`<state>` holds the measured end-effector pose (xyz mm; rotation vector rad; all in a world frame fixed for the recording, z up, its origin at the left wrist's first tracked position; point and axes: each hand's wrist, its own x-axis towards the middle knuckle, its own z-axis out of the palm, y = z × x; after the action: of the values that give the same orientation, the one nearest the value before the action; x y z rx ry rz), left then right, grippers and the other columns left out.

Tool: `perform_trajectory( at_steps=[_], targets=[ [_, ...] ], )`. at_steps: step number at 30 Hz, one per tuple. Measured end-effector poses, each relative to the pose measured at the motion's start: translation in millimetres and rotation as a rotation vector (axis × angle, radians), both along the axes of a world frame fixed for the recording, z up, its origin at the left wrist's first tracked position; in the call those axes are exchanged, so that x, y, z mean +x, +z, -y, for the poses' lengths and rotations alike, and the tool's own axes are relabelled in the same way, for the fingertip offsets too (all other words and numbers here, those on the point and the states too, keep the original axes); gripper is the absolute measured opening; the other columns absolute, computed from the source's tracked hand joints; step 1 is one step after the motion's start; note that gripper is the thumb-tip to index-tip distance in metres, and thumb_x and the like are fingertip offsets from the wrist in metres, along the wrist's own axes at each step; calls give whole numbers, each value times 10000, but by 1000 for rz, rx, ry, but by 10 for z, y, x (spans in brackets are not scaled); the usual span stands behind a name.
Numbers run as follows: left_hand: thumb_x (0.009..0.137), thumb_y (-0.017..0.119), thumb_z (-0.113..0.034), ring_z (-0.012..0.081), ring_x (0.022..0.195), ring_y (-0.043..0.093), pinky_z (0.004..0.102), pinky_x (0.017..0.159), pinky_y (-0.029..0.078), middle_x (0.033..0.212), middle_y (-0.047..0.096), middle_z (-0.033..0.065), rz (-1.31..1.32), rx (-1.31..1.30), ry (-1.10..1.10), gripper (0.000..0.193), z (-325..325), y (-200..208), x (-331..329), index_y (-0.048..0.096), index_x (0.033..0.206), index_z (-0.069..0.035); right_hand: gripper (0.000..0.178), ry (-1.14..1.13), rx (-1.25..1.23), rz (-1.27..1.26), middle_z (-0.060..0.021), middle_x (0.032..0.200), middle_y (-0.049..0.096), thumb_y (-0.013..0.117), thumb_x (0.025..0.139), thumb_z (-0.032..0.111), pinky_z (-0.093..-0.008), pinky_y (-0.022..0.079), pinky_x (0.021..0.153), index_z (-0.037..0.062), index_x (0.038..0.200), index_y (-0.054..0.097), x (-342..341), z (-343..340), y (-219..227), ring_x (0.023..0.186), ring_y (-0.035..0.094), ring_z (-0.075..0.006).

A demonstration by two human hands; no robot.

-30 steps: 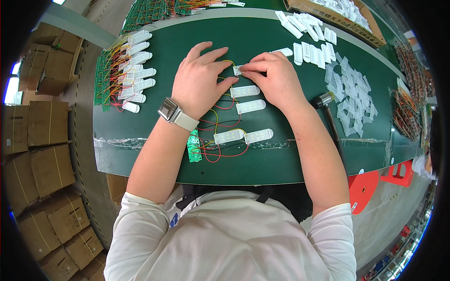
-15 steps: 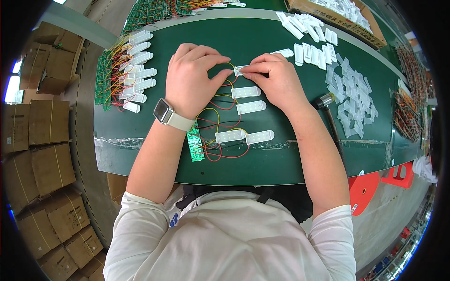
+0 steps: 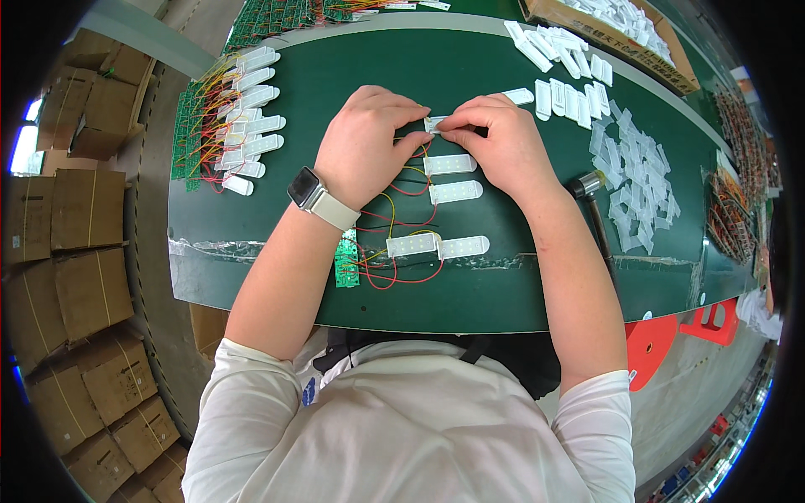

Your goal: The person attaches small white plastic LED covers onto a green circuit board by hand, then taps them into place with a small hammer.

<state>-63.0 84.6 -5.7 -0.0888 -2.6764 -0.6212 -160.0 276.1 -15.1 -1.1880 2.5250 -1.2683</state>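
Observation:
At the far middle of the table, a small white LED light module (image 3: 433, 125) sits between my two hands. My left hand (image 3: 369, 142), with a watch on its wrist, has thumb and forefinger closing on the module's left end. My right hand (image 3: 505, 144) pinches the other end, and its fingers cover much of the piece. Toward me lie more wired white modules with LED dots, among them one nearest my hands (image 3: 450, 164) and another below it (image 3: 456, 192). Red, yellow and black wires run from them toward a green circuit board (image 3: 347, 258).
Finished-looking wired modules (image 3: 251, 121) line the left side. White plastic casings (image 3: 570, 99) and a heap of clear strips (image 3: 636, 180) lie to the right, near a black-handled hammer (image 3: 592, 197). A cardboard box (image 3: 671, 63) of white parts stands far right.
My left hand has shifted right, its fingertips coming in on the module's left end. My right hand keeps its pinch. The green board's near end has swung slightly left.

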Motion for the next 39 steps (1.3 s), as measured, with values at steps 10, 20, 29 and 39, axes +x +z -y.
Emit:
perform_trajectory(
  at_steps=[10,20,29,39],
  targets=[
    [799,865,-239,263,1188,624,393,1022,533,1160,774,29,42,-68,17,356,-16,18,-20,824,1126,-105,122,9,-1,39,-51,964,782,791,854,80,-368,568,871,95,967,834,-8,-1,3,983,680,-257],
    [778,886,-353,275,1271,560,469,1062,462,1308,701,-4,10,-129,111,355,-5,-67,-18,853,1104,-217,128,20,19,57,-65,977,776,782,863,68,-372,568,862,87,981,830,-18,1,24,987,684,-263],
    [773,865,-559,393,1533,367,673,1243,223,1591,549,39,221,-132,252,469,-17,-3,36,808,1212,-405,115,17,-23,-7,-61,944,761,782,866,72,-375,566,839,81,973,824,14,3,-16,955,677,-267],
    [798,837,-583,441,1561,318,738,1219,205,1636,497,57,245,-141,224,531,-8,-12,43,754,1302,-439,105,1,-52,-70,-55,917,750,795,846,84,-382,563,817,70,949,809,7,-13,-33,926,673,-268]
  ],
)
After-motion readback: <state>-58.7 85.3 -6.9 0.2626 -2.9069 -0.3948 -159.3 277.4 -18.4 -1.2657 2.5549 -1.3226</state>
